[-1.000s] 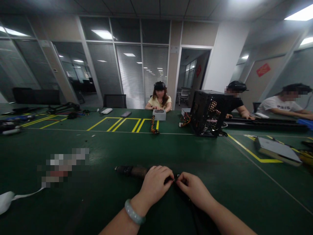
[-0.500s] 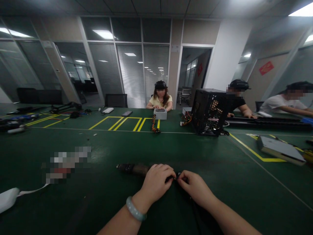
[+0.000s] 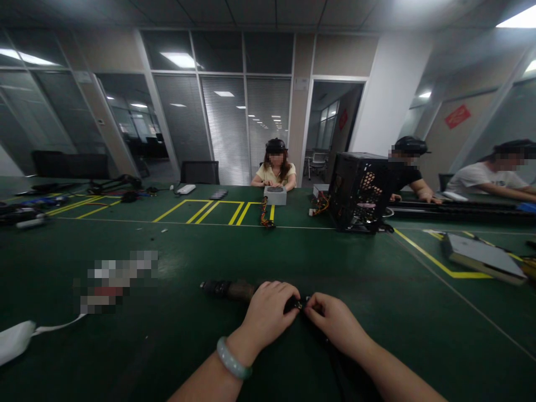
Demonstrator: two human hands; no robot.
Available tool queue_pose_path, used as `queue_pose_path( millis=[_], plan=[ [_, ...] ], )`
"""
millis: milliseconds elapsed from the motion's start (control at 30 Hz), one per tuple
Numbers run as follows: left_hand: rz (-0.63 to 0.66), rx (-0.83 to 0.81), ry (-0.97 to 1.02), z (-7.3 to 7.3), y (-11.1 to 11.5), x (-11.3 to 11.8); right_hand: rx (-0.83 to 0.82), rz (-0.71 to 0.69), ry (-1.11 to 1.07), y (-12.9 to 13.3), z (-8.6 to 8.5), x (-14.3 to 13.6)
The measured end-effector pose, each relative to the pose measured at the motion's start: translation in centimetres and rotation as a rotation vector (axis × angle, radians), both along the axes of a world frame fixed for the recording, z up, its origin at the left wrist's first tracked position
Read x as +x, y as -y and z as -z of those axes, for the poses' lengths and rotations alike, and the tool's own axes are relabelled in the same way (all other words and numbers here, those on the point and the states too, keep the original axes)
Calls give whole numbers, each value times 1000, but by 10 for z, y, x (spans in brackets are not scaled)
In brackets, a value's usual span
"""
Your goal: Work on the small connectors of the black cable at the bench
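Observation:
A long dark cylindrical tool that looks like an electric screwdriver (image 3: 234, 290) lies across the green table, its narrow tip to the left. My left hand (image 3: 272, 307) is wrapped over its rear end, covering that part. Close to the right of it, my right hand (image 3: 330, 312) pinches a small dark cable end with thumb and forefinger. Between both sets of fingertips shows a small dark piece with a shiny spot (image 3: 300, 305); whether the parts are joined I cannot tell. Below my right hand a dark cable runs toward me, barely visible against the table.
To the left lies a white device (image 3: 17, 341) with a strap. Across the table stand a black computer case (image 3: 358, 192) and a grey power supply (image 3: 275, 196) with bundled wires, before a seated person. A flat silver box (image 3: 481, 257) lies right; two more people sit beyond.
The fingers of both hands have shifted very slightly, and a bit more of the shiny spot shows between them. The tool lies as before.

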State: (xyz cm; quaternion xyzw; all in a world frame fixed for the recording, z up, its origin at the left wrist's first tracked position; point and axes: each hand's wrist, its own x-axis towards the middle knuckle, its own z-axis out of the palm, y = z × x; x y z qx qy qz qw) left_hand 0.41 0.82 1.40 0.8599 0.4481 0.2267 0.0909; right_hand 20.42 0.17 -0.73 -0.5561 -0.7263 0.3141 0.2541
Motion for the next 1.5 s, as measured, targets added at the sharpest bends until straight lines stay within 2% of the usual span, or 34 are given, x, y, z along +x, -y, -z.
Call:
queue_pose_path(
  millis=[667,867,1067,1267,1500],
  plan=[
    [31,19,-26,-1,1,0,1,-15,10,1,-2,1],
    [-5,5,-7,0,0,0,-27,-21,16,1,-4,1],
    [36,20,3,-2,2,-2,-16,-25,29,0,-3,2],
    [-4,4,15,-3,3,-2,-36,-47,47,-1,-1,1],
    [45,30,2,-3,3,-4,-56,-40,45,0,-5,1]
  ],
)
